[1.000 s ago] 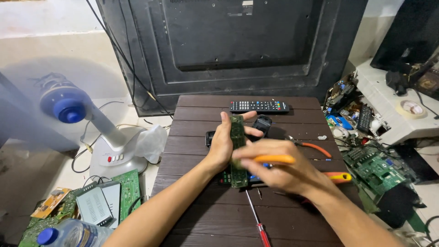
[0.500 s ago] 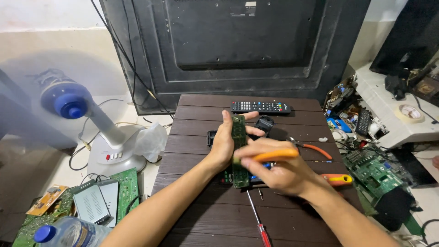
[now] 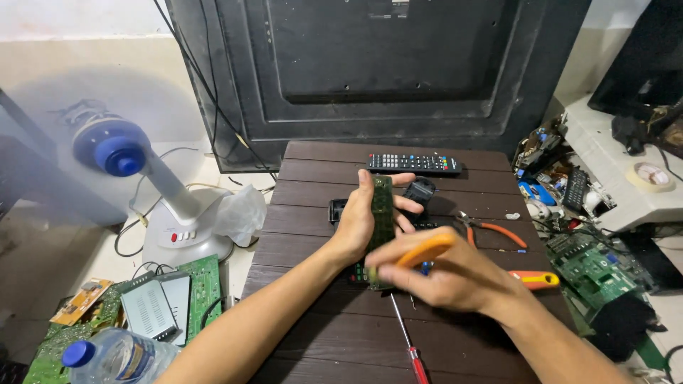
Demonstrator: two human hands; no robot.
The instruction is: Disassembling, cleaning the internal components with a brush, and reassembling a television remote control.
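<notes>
Both hands meet over the middle of a dark brown slatted table (image 3: 455, 341). Left hand (image 3: 361, 222) grips a long green circuit board (image 3: 383, 213) stood on edge, thumb on one side, fingers wrapped around the other. Right hand (image 3: 448, 274) is clenched around an orange-handled tool (image 3: 425, 250), its tip pressed against the board's lower end; the tip itself is hidden behind the fingers, so its kind is hard to make out.

Under the hands lies a dark remote casing (image 3: 340, 210), mostly covered. Just below the right hand rests a red-handled screwdriver (image 3: 409, 348), its handle cut off by the frame edge. To the right of that hand lie orange-handled pliers (image 3: 494, 230) and another orange handle (image 3: 535, 279), partly hidden by the wrist. Beyond the hands sits a black remote control (image 3: 414, 163), and behind it the black back of a television (image 3: 370, 64).

Far left of the left arm stand a white fan with a blue hub (image 3: 124, 160), green circuit boards (image 3: 199, 288) and a plastic bottle with a blue cap (image 3: 110, 359), partly cropped. Clutter at the right is too jumbled to identify.
</notes>
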